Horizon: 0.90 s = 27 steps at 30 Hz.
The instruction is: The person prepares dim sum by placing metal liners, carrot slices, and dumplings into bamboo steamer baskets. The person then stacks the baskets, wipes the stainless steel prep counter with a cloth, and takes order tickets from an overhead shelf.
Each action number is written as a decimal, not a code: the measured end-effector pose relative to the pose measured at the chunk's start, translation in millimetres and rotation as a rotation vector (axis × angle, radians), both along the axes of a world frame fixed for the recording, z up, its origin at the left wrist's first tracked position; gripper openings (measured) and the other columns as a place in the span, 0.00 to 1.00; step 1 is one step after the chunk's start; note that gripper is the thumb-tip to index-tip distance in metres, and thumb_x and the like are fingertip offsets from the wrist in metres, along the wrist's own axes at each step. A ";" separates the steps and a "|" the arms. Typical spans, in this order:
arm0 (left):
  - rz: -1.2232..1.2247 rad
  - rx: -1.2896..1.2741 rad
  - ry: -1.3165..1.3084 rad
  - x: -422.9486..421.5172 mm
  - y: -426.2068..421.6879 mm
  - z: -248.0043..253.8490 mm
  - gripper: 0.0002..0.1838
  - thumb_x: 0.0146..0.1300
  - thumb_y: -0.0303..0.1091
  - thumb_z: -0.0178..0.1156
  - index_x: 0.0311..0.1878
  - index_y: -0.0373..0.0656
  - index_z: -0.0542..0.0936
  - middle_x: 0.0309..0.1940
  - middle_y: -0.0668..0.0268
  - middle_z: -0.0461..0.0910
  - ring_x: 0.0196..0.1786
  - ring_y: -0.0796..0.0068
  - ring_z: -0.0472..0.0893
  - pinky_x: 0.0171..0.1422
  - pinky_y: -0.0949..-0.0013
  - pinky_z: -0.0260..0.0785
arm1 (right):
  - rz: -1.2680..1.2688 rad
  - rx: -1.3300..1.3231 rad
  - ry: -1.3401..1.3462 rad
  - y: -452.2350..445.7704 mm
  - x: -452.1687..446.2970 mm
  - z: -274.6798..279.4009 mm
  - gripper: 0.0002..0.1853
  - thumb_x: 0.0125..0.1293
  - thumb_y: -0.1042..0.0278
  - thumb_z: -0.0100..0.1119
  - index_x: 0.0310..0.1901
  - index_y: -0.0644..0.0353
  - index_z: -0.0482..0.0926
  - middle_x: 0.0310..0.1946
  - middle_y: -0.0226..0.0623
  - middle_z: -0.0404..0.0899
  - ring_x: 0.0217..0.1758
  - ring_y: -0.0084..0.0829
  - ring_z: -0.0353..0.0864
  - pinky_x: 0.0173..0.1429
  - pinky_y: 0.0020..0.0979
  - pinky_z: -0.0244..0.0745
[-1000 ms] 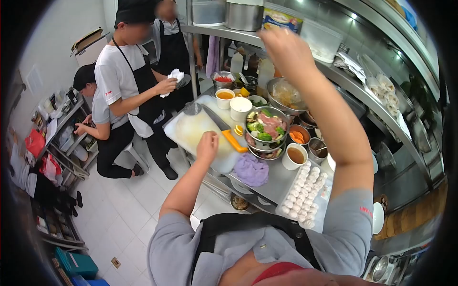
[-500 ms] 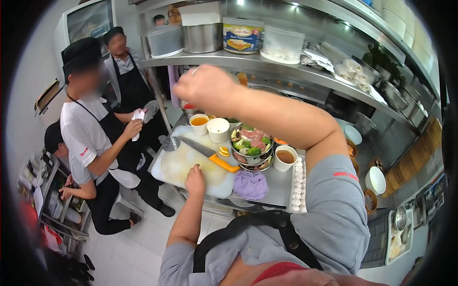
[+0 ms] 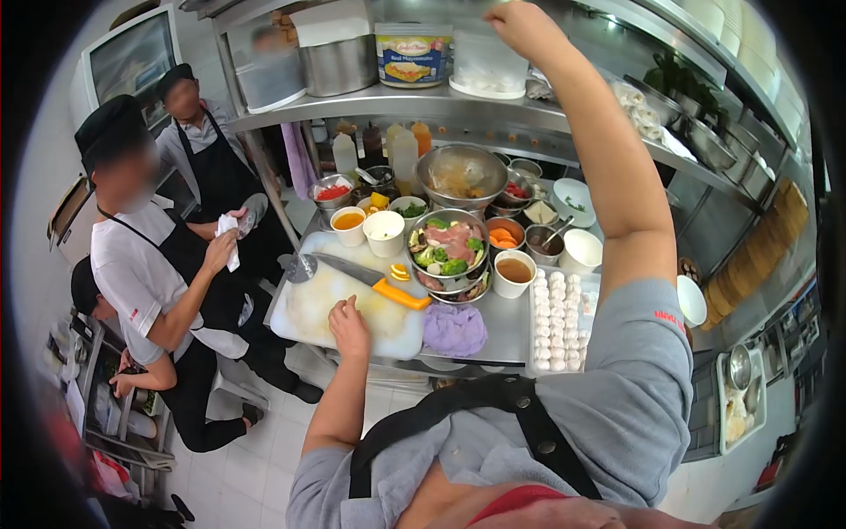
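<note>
My left hand (image 3: 350, 327) rests over the white cutting board (image 3: 295, 310), fingers slightly apart and nothing in them. On the board lie a knife with an orange handle (image 3: 401, 294) and a cut piece of orange (image 3: 399, 271). My right hand (image 3: 522, 26) is raised high at the top, in front of the upper shelf; its fingers are curled and what they hold, if anything, cannot be made out. Right of the board stands a metal bowl of meat and broccoli (image 3: 449, 246), stacked on another. A purple cloth (image 3: 455, 330) lies in front of it.
A tray of white dumplings (image 3: 558, 323) stands at the right. Cups, sauce bottles and a large steel bowl (image 3: 460, 176) fill the back. The shelf (image 3: 370, 101) holds a mayonnaise tub (image 3: 412, 55). Three co-workers are at the left, one holding a white cloth (image 3: 227, 242).
My right hand swung left across the counter, then moved up and right to the top of the view. My left hand has opened over the board. The view has shifted.
</note>
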<state>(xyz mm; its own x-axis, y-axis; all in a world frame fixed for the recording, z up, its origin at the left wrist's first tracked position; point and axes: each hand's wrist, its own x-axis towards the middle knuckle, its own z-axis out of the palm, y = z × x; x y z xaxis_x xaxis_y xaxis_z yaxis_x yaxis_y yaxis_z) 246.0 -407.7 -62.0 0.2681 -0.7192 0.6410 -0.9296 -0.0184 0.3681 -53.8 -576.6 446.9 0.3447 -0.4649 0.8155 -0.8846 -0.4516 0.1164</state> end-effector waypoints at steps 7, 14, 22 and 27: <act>-0.021 0.050 -0.020 6.4 -10.8 -15.9 0.22 0.59 0.24 0.53 0.59 0.43 0.70 0.53 0.50 0.69 0.58 0.50 0.67 0.63 0.52 0.60 | 0.137 -0.102 0.120 38.1 72.7 -30.6 0.11 0.53 0.67 0.58 0.38 0.56 0.83 0.37 0.43 0.83 0.41 0.44 0.84 0.44 0.43 0.79; -0.024 0.127 -0.023 0.7 -8.4 -4.9 0.23 0.59 0.23 0.52 0.60 0.42 0.69 0.54 0.48 0.69 0.57 0.48 0.67 0.63 0.51 0.60 | 0.751 -0.488 -0.075 151.8 159.2 -158.6 0.07 0.42 0.62 0.60 0.20 0.52 0.75 0.22 0.29 0.75 0.32 0.33 0.80 0.40 0.35 0.73; 0.010 0.100 0.036 5.7 -11.6 -12.2 0.23 0.58 0.22 0.53 0.59 0.41 0.70 0.55 0.50 0.68 0.58 0.48 0.65 0.64 0.52 0.59 | 0.639 -0.304 -0.099 119.6 98.3 -147.5 0.04 0.47 0.65 0.60 0.26 0.52 0.79 0.26 0.34 0.78 0.33 0.37 0.79 0.37 0.37 0.74; 0.011 0.112 -0.047 6.0 -10.6 -6.7 0.24 0.57 0.25 0.54 0.59 0.42 0.70 0.51 0.48 0.70 0.55 0.47 0.68 0.61 0.51 0.61 | 0.722 -0.300 -0.074 162.0 92.9 -171.8 0.04 0.44 0.64 0.58 0.23 0.52 0.75 0.22 0.31 0.74 0.29 0.35 0.79 0.34 0.35 0.73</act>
